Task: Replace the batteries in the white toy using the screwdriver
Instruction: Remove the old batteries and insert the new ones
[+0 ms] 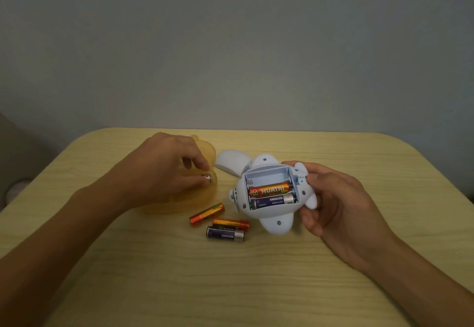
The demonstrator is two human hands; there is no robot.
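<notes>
White toy (272,195), underside up above the table (256,275), gripped by right hand (331,208), compartment uncovered with two batteries (272,195) seated, top slot vacant; left hand (164,170) pinches another battery (206,177).

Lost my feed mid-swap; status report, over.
Left hand pinching a battery. Right hand gripping white toy, compartment open: two cells in, one slot empty. Three batteries loose on table, nothing blocking.

head view, looking forward and down, close over table (256,275)
</notes>
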